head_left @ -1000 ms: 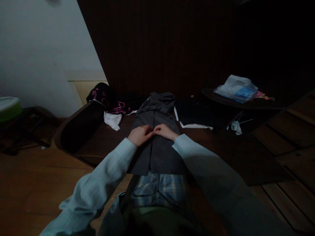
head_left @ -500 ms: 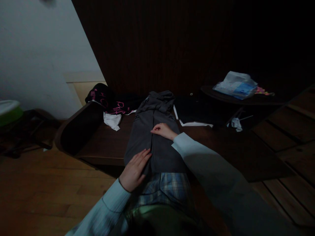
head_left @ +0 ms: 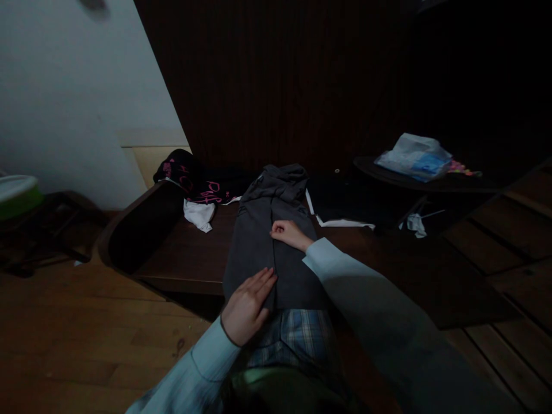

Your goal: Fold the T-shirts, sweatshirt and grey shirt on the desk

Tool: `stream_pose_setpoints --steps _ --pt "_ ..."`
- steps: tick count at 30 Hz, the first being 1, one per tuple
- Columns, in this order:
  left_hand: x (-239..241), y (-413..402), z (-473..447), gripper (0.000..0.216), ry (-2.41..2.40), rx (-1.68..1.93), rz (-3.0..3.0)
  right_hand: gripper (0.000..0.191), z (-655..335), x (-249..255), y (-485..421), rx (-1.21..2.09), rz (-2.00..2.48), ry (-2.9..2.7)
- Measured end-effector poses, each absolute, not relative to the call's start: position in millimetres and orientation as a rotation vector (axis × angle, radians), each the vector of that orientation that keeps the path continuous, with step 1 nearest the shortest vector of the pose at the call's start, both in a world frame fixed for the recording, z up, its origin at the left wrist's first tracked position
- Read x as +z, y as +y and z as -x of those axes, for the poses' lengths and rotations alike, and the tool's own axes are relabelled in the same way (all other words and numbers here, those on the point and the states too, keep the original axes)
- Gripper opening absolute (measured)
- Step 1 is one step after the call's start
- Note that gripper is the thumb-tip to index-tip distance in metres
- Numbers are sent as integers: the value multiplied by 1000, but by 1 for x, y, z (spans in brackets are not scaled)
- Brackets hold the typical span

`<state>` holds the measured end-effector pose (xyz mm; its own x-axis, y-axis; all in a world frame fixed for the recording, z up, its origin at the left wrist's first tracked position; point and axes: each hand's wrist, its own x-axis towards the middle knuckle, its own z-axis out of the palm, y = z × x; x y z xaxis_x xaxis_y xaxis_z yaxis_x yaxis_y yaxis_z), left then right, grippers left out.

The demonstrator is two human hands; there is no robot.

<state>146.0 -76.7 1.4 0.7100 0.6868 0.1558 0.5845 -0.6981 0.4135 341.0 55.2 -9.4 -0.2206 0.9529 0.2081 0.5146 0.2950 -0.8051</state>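
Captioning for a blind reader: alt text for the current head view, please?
A person's left hand lies on the near end of a gray garment on a dark bench; the right hand, curled, is farther up. Pink-lettered black clothing and a white cloth lie to its left.

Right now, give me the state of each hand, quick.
Left hand: open, fingers extended on the grey garment.
Right hand: closed, fingers curled over the garment; whether it pinches cloth cannot be told.

Flat left hand (head_left: 246, 307) on grey garment (head_left: 254, 244), right hand (head_left: 292, 234) in a pinch at its midline
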Motion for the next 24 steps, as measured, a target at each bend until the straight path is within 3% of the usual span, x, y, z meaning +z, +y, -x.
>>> stream_pose_setpoints --steps 3,7,11,18,24 --pt "14 -74 -141 69 873 311 -2596 9 -340 -9 52 506 1357 -1833" --pt "29 -51 -127 53 813 381 -2561 37 -340 -6 47 210 1199 -2012" --pt "13 -14 -116 47 1112 608 -2551 44 -338 -7 44 249 1258 -2348" --pt "-17 8 -106 51 1387 530 -2634 59 -343 -13 49 283 1447 -2305" --pt "-17 5 -108 52 1419 522 -2656 52 -372 -22 57 197 1586 -2166"
